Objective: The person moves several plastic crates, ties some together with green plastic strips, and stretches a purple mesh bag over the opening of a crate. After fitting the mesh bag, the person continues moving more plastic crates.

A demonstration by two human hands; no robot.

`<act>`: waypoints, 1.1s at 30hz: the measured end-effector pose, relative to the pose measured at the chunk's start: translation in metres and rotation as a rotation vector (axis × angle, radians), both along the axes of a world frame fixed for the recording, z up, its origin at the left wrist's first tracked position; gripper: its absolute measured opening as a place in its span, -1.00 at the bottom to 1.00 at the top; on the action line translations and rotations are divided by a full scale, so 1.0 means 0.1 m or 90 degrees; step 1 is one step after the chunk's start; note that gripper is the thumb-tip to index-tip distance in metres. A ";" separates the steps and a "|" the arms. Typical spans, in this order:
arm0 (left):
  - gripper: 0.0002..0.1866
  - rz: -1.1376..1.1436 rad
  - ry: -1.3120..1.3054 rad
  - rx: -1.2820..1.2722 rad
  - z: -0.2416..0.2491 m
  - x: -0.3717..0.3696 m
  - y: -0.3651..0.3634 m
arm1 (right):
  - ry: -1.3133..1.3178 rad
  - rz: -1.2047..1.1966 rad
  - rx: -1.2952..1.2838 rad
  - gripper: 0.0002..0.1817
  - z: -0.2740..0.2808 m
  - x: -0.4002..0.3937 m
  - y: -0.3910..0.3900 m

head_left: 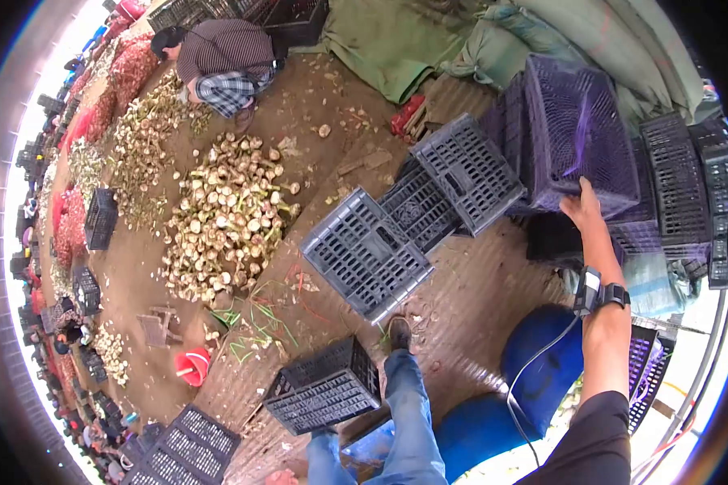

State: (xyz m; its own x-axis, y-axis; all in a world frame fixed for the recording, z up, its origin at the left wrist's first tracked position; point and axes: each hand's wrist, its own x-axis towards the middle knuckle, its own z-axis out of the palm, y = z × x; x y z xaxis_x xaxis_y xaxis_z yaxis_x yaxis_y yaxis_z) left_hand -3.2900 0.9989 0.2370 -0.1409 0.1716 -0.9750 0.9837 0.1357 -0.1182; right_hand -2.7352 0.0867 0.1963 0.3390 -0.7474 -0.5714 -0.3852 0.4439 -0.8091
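My right hand [582, 206] reaches far forward and grips the near edge of a purple plastic crate [582, 121], which leans among stacked crates at the upper right. A purple strap hangs across that crate's mesh. Only a small part of my left hand [281, 477] shows at the bottom edge, its fingers cut off by the frame. Close to it, a black crate [323, 388] stands tilted in front of my legs. Grey crates [368, 255] lie in a row past my foot, one more [467, 174] resting near the purple crate.
Garlic bulbs [226, 214] are heaped on the ground to the left, with a crouching person [222, 61] behind. A red bucket [192, 366] stands lower left. Blue barrels [542, 356] are beside my right leg. Green tarps [396, 48] cover the back. Black crates [188, 444] lie lower left.
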 end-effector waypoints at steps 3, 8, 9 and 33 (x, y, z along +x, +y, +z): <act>-0.56 -0.001 -0.039 0.077 0.27 0.20 -0.27 | 0.028 0.006 -0.054 -0.31 -0.10 0.10 0.14; -0.72 0.041 -0.150 0.134 0.19 0.71 -0.78 | 0.099 0.084 0.030 -0.28 -0.30 -0.23 1.01; -0.73 0.052 -0.149 0.128 0.18 0.87 -0.91 | 0.108 0.220 0.013 -0.36 -0.73 -0.45 1.16; -0.25 -0.504 -0.526 0.478 -2.27 0.50 0.90 | 0.116 1.563 -0.490 -0.52 -2.25 -3.61 7.14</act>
State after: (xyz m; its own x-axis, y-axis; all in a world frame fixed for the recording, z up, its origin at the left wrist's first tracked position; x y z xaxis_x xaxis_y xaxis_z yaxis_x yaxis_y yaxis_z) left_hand -3.2398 1.0887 0.0096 0.8136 0.4538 -0.3634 0.5750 -0.7205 0.3876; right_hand -3.0959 0.8003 -0.0291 0.4550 0.6221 -0.6371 0.4137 -0.7813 -0.4675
